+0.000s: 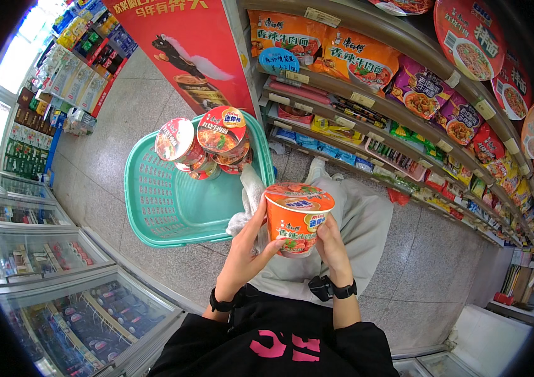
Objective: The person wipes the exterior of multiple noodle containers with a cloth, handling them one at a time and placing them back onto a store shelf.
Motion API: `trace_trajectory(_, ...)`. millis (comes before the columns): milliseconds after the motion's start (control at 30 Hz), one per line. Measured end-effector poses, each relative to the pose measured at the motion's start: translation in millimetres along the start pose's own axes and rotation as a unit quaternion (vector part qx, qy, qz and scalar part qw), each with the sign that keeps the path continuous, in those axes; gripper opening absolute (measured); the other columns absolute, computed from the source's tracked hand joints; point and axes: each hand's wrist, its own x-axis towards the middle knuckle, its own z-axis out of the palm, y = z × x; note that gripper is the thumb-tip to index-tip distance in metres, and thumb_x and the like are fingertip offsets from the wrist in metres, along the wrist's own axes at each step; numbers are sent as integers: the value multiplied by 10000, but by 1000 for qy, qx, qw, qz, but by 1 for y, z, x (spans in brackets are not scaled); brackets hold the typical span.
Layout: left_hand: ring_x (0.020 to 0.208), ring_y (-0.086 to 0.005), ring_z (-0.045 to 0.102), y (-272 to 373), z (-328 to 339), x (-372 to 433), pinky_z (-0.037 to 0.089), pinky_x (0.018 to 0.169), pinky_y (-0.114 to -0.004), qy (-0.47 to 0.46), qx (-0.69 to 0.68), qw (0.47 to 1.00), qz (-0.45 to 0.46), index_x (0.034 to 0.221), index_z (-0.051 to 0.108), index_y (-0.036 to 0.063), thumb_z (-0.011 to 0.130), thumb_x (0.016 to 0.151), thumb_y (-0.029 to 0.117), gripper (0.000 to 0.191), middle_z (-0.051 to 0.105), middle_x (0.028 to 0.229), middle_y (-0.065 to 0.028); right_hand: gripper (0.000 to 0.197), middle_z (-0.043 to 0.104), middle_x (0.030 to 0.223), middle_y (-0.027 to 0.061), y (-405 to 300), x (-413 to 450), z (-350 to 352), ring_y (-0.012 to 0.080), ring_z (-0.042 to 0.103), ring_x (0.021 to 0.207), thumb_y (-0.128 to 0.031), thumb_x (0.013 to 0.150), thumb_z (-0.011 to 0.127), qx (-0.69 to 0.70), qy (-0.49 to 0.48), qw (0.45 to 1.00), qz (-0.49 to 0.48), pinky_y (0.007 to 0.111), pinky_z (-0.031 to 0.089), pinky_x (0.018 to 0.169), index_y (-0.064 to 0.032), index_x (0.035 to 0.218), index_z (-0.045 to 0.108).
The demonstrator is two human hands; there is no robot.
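Observation:
Both hands hold an orange instant noodle cup [295,226] upright in front of my lap. My left hand [248,247] grips its left side, thumb across the front. On the other side, my right hand [332,245] presses its fingers and thumb to the cup wall. A teal plastic basket [201,207] lies ahead of me to the left. Inside it, red noodle cups stand in two stacks, one topped by a cup [176,140] at left and one by a cup [221,129] at right. A grey-white cloth [250,198] hangs over the basket's near right rim, partly hidden by the orange cup.
Shelves of packaged noodles [361,61] and snacks curve along the right. A red advertising panel [191,52] stands behind the basket. Glass-topped freezers [83,325] line the left, with stacked goods [71,77] beyond. Grey tile floor [408,254] runs between them.

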Motion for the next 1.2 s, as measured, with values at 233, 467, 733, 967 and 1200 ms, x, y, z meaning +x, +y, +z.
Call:
trace_trajectory(233,1370,-318,472,6,-3,3,376,1111,-390,-19,25,999,13,1483,340,-83,658,877,61,700,449,1494,-242,684,506,1427,94,1,-1,3,155,498,1285,-511,1020,467,45,41,998,-9,312,394,1080,14,1451,380)
trace_trajectory(467,1370,-306,477,6,-1,3,354,1123,-382,-18,46,999,20,1475,359,-82,698,872,112,719,444,1499,-240,656,597,1350,115,5,-1,0,194,616,1171,-550,1048,326,53,87,995,22,348,482,1011,-17,1405,463)
trace_trajectory(733,1336,-333,507,4,0,3,387,1088,-374,-20,70,997,41,1494,342,-64,727,852,62,759,464,1474,-250,628,533,1418,112,-2,0,9,175,555,1245,-488,1075,292,72,55,996,12,332,431,1063,-1,1459,392)
trace_trajectory(967,1341,-339,500,4,0,2,383,1093,-379,-28,82,996,16,1491,340,-69,713,868,80,741,454,1477,-261,663,487,1452,113,10,-4,-3,175,497,1297,-507,1072,284,47,66,995,55,330,379,1099,2,1494,338)
trace_trajectory(1200,1224,-345,587,-14,-2,-6,434,1030,-389,-2,72,997,-38,1416,433,-89,692,890,152,634,593,1318,-253,779,362,1540,126,-7,-6,13,208,333,1416,-564,1032,378,-76,42,994,-64,331,244,1166,16,1535,248)
